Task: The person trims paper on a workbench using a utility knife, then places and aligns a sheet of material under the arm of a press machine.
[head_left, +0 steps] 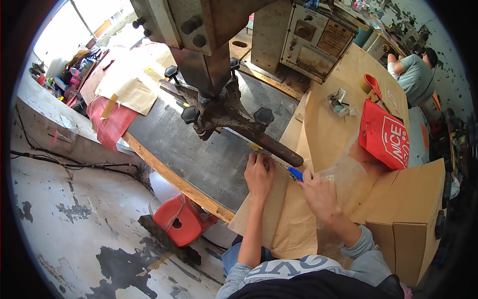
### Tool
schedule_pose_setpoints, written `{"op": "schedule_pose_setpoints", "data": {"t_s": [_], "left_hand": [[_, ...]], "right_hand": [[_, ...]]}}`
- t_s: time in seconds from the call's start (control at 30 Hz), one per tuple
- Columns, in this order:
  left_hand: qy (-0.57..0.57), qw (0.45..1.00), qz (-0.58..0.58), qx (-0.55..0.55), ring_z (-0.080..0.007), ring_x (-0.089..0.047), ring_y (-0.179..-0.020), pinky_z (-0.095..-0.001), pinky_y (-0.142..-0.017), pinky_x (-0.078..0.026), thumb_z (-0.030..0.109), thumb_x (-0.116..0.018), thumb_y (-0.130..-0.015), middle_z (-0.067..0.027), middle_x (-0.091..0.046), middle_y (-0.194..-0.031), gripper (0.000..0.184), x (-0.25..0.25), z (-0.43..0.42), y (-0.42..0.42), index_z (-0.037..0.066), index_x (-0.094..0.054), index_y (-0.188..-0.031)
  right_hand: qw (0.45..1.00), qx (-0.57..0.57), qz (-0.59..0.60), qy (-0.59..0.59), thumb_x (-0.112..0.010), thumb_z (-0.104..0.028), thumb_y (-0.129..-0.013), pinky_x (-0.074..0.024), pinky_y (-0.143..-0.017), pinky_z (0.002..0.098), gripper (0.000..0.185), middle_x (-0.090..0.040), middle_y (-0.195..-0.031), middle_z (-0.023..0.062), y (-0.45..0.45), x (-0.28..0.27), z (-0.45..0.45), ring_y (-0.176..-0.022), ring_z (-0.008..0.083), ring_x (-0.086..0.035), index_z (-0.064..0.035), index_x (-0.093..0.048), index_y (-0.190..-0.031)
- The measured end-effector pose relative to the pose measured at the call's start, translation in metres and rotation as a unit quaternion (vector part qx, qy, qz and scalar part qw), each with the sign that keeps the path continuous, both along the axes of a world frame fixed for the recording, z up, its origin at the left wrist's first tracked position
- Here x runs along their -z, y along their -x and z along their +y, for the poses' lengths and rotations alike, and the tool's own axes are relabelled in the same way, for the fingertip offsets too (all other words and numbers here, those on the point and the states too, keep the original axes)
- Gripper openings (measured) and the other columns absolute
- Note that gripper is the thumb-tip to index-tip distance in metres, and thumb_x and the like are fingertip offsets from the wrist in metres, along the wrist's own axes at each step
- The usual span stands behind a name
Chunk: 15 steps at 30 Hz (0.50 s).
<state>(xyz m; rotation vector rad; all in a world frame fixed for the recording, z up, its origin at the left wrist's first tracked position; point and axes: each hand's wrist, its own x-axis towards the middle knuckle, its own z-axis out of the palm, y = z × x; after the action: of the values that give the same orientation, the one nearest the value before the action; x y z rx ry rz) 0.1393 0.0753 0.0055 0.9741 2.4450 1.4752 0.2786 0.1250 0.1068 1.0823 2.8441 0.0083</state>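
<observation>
My right hand (320,195) is closed around a tool with a ribbed blue handle (296,173). A thin shaft runs from the handle toward my left hand, and its exact kind is not clear. My left hand (260,174) rests at the edge of the dark metal bed (199,164), its fingers bent and pressed together. Whatever they pinch is hidden. Just beyond those fingertips lies a small yellowish piece (255,146). Brown paper (295,219) spreads under both forearms. Close above my hands extends the press's dark metal arm (279,149).
The press head (204,70) with black knobs stands over the bed, beside a control box (316,40). To the right are a red bag (386,134), a cardboard box (408,214) and a clear tray (339,102). A red stool (179,219) stands below left. Another person (416,74) sits at back right.
</observation>
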Motion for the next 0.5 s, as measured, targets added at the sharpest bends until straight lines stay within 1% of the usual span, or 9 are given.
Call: {"op": "schedule_pose_setpoints", "data": {"t_s": [0.07, 0.1, 0.2, 0.37, 0.47, 0.5], "left_hand": [[-0.001, 1.0, 0.006, -0.003, -0.0211, -0.062, -0.072, -0.0345, -0.065, -0.049, 0.01, -0.065, -0.076, -0.0074, -0.056, -0.082, 0.01, -0.002, 0.002, 0.0, 0.006, -0.062, -0.084], [-0.001, 1.0, 0.008, -0.005, -0.0212, -0.062, -0.072, -0.0347, -0.065, -0.049, 0.009, -0.065, -0.076, -0.0073, -0.056, -0.081, 0.01, -0.002, 0.002, 0.0, 0.006, -0.062, -0.084], [0.006, 1.0, 0.025, 0.0, -0.0289, -0.059, -0.077, -0.039, -0.067, -0.048, 0.007, -0.062, -0.077, -0.0106, -0.055, -0.085, 0.012, -0.002, 0.003, -0.001, 0.005, -0.061, -0.088], [0.008, 1.0, 0.009, 0.003, -0.0282, -0.058, -0.077, -0.039, -0.066, -0.047, 0.007, -0.06, -0.077, -0.0101, -0.054, -0.085, 0.012, -0.002, 0.003, -0.001, 0.006, -0.06, -0.089], [0.01, 1.0, 0.007, 0.003, -0.028, -0.058, -0.077, -0.039, -0.066, -0.047, 0.007, -0.06, -0.077, -0.01, -0.054, -0.084, 0.012, -0.004, 0.002, -0.002, 0.006, -0.06, -0.089], [0.009, 1.0, 0.007, 0.003, -0.0279, -0.058, -0.077, -0.039, -0.066, -0.047, 0.007, -0.059, -0.077, -0.01, -0.054, -0.084, 0.012, -0.004, 0.003, -0.002, 0.006, -0.06, -0.089]], "right_hand": [[0.999, -0.012, -0.018, -0.034, -0.057, -0.035, -0.088, -0.0503, -0.048, 0.0338, 0.03, -0.061, -0.067, 0.0114, 0.008, 0.006, 0.001, -0.058, 0.0246, -0.065, -0.0062, -0.049, -0.082], [0.999, -0.011, -0.016, -0.032, -0.057, -0.035, -0.088, -0.0506, -0.049, 0.0339, 0.03, -0.061, -0.067, 0.0113, 0.01, 0.01, 0.002, -0.058, 0.0248, -0.065, -0.0061, -0.049, -0.082], [1.0, -0.015, -0.014, -0.023, -0.058, -0.035, -0.087, -0.0512, -0.049, 0.0341, 0.031, -0.061, -0.066, 0.0113, 0.014, 0.014, 0.008, -0.058, 0.025, -0.065, -0.0054, -0.049, -0.082], [0.999, -0.047, -0.026, 0.009, -0.059, -0.035, -0.086, -0.0512, -0.049, 0.0346, 0.032, -0.063, -0.065, 0.0123, 0.017, 0.003, 0.016, -0.059, 0.0247, -0.066, -0.0037, -0.051, -0.081], [0.996, -0.052, -0.056, 0.034, -0.06, -0.034, -0.085, -0.051, -0.049, 0.0345, 0.033, -0.064, -0.065, 0.0136, 0.022, 0.0, 0.019, -0.06, 0.0247, -0.066, -0.0034, -0.051, -0.08], [0.996, -0.058, -0.06, 0.025, -0.06, -0.034, -0.085, -0.0509, -0.049, 0.0345, 0.032, -0.064, -0.064, 0.0138, 0.023, 0.002, 0.02, -0.06, 0.0248, -0.066, -0.0036, -0.051, -0.079]]}}
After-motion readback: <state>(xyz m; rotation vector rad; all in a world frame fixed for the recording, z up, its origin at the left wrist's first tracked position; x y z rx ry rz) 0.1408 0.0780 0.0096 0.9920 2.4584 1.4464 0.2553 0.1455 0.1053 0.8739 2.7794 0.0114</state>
